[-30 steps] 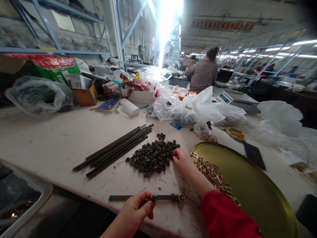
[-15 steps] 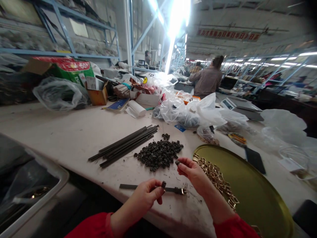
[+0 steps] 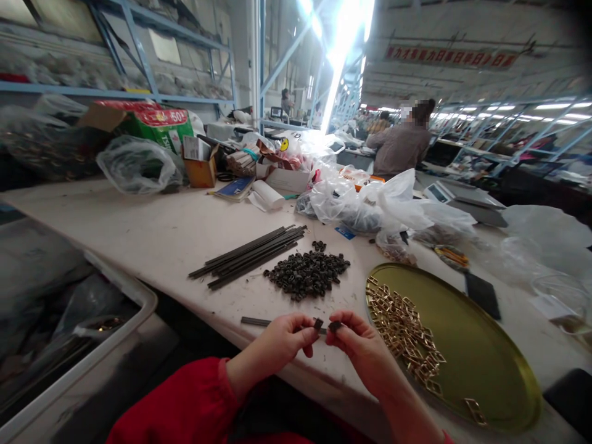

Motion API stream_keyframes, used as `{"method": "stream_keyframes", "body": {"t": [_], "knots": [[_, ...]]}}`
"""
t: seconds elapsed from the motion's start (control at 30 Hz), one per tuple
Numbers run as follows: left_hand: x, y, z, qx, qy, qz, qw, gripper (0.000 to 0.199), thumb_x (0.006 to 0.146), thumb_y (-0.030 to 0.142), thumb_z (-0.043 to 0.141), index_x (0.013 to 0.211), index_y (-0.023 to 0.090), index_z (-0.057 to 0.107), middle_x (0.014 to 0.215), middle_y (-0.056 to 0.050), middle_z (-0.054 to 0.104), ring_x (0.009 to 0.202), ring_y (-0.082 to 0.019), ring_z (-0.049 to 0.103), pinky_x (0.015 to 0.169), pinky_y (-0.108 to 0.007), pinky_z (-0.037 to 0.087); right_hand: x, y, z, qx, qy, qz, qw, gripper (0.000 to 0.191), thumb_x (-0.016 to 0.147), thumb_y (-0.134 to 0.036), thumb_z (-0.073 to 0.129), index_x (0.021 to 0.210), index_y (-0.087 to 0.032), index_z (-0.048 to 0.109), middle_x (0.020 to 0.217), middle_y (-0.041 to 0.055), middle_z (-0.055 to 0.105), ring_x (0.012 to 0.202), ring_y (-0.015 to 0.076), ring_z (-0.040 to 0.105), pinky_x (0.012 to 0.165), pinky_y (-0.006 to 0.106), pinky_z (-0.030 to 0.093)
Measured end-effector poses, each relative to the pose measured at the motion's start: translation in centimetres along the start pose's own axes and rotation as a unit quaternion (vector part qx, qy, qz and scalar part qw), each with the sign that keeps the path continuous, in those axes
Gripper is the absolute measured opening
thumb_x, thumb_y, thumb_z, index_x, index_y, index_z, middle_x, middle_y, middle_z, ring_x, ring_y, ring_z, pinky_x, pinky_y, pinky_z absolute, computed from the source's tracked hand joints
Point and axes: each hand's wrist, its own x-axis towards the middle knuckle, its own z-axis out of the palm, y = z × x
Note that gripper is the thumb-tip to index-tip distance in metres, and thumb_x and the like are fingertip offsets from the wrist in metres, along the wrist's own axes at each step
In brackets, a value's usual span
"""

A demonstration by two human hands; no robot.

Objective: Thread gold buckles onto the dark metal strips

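My left hand (image 3: 292,336) pinches a small dark loop (image 3: 318,324) between thumb and forefinger. Close beside it on the right, my right hand (image 3: 354,336) holds another small dark piece (image 3: 335,326) at its fingertips. A dark strap (image 3: 254,321) lies on the table under and behind my left hand, partly hidden by it. Beyond my hands sits a heap of small dark loops (image 3: 308,274), with a bundle of long dark strips (image 3: 250,256) to its left. Gold metal buckles (image 3: 404,327) are piled on the left part of a round gold tray (image 3: 481,345).
Clear plastic bags (image 3: 365,203), a small open carton (image 3: 201,169) and a scale (image 3: 462,200) stand across the table (image 3: 115,216). A white-rimmed bin (image 3: 150,299) is at the left. Farther back, a person (image 3: 402,145) faces away.
My right hand has come down and left, bringing its piece close to my left hand's loop. The view has shifted, and the strap's buckle end is now hidden.
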Motion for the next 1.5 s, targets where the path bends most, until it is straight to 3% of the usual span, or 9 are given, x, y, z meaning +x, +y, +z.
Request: {"method": "stream_keyframes", "body": {"t": [0.17, 0.27, 0.5, 0.67, 0.8, 0.97, 1.23, 1.4, 1.5], "knots": [[-0.2, 0.2, -0.6, 0.042, -0.029, 0.014, 0.999, 0.027, 0.076, 0.035, 0.049, 0.083, 0.013, 0.063, 0.058, 0.002, 0.059, 0.052, -0.009, 0.043, 0.053, -0.020, 0.032, -0.9, -0.1, -0.3, -0.080, -0.034, -0.031, 0.996, 0.015, 0.066, -0.030, 0.072, 0.075, -0.020, 0.066, 0.073, -0.0014, 0.064, 0.059, 0.0099, 0.056, 0.063, 0.025, 0.044], [-0.1, 0.5, -0.6, 0.089, -0.034, 0.002, 0.995, 0.026, 0.075, 0.033, 0.049, 0.085, 0.015, 0.064, 0.059, 0.002, 0.061, 0.054, -0.010, 0.047, 0.054, -0.020, 0.033, -0.7, 0.3, -0.6, -0.110, -0.014, -0.036, 0.993, 0.018, 0.066, -0.033, 0.070, 0.077, -0.019, 0.066, 0.062, -0.0012, 0.063, 0.058, 0.0120, 0.055, 0.062, 0.026, 0.044], [0.2, 0.4, -0.6, 0.188, -0.069, 0.005, 0.980, 0.025, 0.075, 0.031, 0.046, 0.084, 0.017, 0.065, 0.062, 0.001, 0.063, 0.056, -0.011, 0.054, 0.052, -0.018, 0.035, -0.3, 0.3, -0.7, -0.152, -0.053, 0.015, 0.987, 0.029, 0.063, -0.035, 0.072, 0.084, -0.019, 0.061, 0.062, -0.0026, 0.063, 0.055, 0.0113, 0.056, 0.057, 0.025, 0.045], [0.5, 0.1, -0.8, 0.299, -0.095, 0.019, 0.949, 0.025, 0.075, 0.028, 0.044, 0.080, 0.018, 0.067, 0.058, 0.002, 0.062, 0.050, -0.010, 0.050, 0.046, -0.018, 0.030, -0.2, 0.9, -1.5, -0.275, -0.090, 0.022, 0.957, 0.011, 0.069, -0.028, 0.065, 0.073, -0.018, 0.060, 0.061, -0.0023, 0.062, 0.055, 0.0111, 0.057, 0.054, 0.023, 0.044], [0.8, -0.1, -0.8, 0.319, -0.111, 0.001, 0.941, 0.026, 0.074, 0.026, 0.044, 0.082, 0.019, 0.068, 0.058, 0.002, 0.063, 0.050, -0.011, 0.051, 0.046, -0.018, 0.030, 0.1, 1.4, -1.9, -0.344, -0.116, -0.007, 0.932, 0.013, 0.076, -0.027, 0.057, 0.079, -0.018, 0.066, 0.059, -0.0005, 0.062, 0.056, 0.0126, 0.057, 0.055, 0.024, 0.045], [0.9, -0.8, -0.7, 0.287, -0.095, -0.010, 0.953, 0.028, 0.073, 0.026, 0.043, 0.082, 0.018, 0.068, 0.058, 0.000, 0.064, 0.052, -0.012, 0.055, 0.046, -0.019, 0.032, 0.3, 2.0, -1.5, -0.367, -0.133, -0.100, 0.915, 0.019, 0.082, -0.026, 0.051, 0.084, -0.022, 0.070, 0.069, 0.0016, 0.062, 0.058, 0.0129, 0.056, 0.057, 0.025, 0.046], [0.9, -0.7, -0.3, 0.201, -0.043, 0.001, 0.979, 0.029, 0.076, 0.032, 0.043, 0.082, 0.015, 0.065, 0.063, -0.001, 0.066, 0.058, -0.014, 0.057, 0.052, -0.020, 0.037, -0.3, 1.8, -0.6, -0.337, -0.047, -0.173, 0.924, 0.021, 0.081, -0.026, 0.056, 0.098, -0.025, 0.066, 0.091, 0.0047, 0.060, 0.083, 0.0185, 0.058, 0.070, 0.027, 0.048], [0.6, -0.4, 0.4, 0.205, -0.023, 0.014, 0.978, 0.026, 0.076, 0.027, 0.041, 0.075, 0.015, 0.065, 0.063, -0.002, 0.066, 0.057, -0.014, 0.056, 0.054, -0.021, 0.037, -0.5, 2.3, -0.4, -0.347, -0.026, -0.164, 0.923, 0.017, 0.079, -0.026, 0.058, 0.092, -0.023, 0.068, 0.080, 0.0032, 0.060, 0.072, 0.0171, 0.058, 0.064, 0.027, 0.046], [0.6, -0.7, 0.6, 0.191, -0.010, 0.005, 0.982, 0.027, 0.076, 0.029, 0.042, 0.073, 0.014, 0.064, 0.062, -0.003, 0.066, 0.058, -0.014, 0.056, 0.055, -0.022, 0.037, -0.6, 2.7, -0.3, -0.314, 0.007, -0.128, 0.941, 0.017, 0.077, -0.031, 0.060, 0.089, -0.019, 0.064, 0.078, 0.0040, 0.063, 0.071, 0.0185, 0.059, 0.064, 0.029, 0.047]]}}
